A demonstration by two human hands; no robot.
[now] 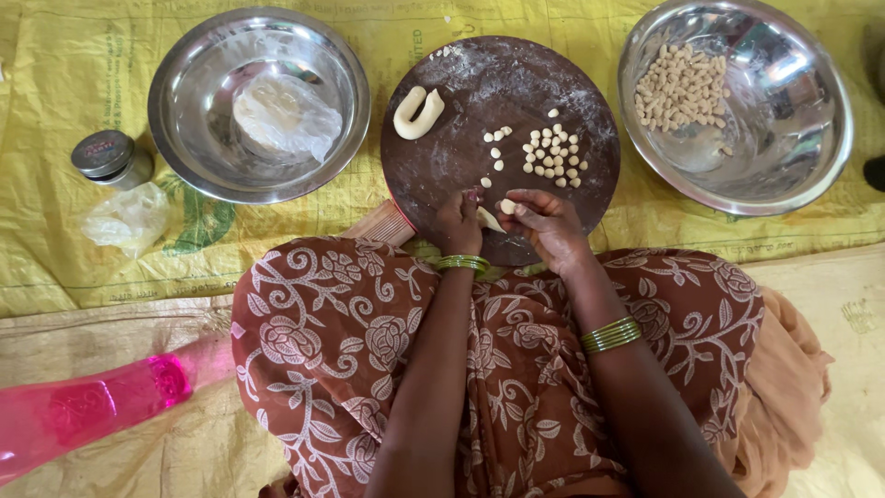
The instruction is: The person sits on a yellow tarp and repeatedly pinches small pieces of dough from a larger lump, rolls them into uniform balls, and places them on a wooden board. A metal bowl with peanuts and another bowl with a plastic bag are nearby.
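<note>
Both hands, left (pixel 460 224) and right (pixel 546 224), meet with fingers pinched.

Steel bowls (pixel 258 175) (pixel 811 157) flank the board (pixel 489 92); its middle lies open.

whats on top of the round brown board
On the round brown floured board: a bent roll of pale dough and a cluster of small cut dough pieces. Both hands cover the near edge, pinching a dough strip.

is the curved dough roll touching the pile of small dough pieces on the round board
Apart. The head view shows bare floured board between the curved dough roll and the small dough pieces.
</note>
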